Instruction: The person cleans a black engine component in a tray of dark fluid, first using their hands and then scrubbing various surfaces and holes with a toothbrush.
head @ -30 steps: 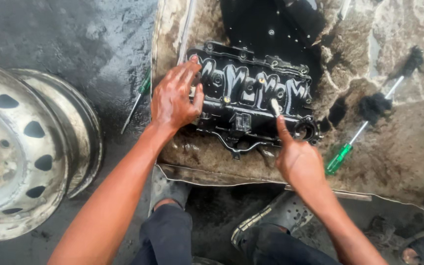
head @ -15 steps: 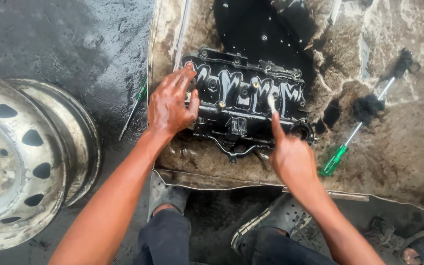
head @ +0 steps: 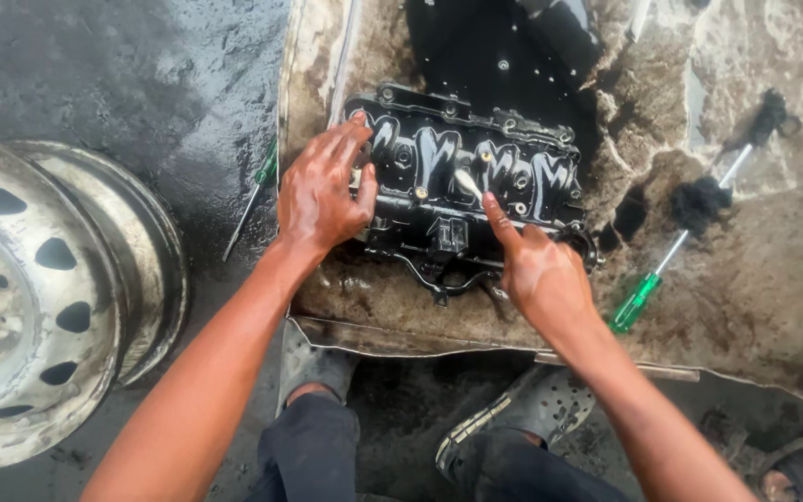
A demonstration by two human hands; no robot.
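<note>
Left hand (head: 320, 191) flat, open, steadying oily engine cover (head: 471, 177); right hand (head: 536, 270) grips nothing, forefinger pressing. Risk: slick oil lets the cover slide.

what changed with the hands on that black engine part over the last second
Very little. The right hand slid its index finger slightly left along the top of the black engine cover. The left hand stays spread on the cover's left end. The green-handled screwdriver and the steel wheel rim lie where they were.
</note>
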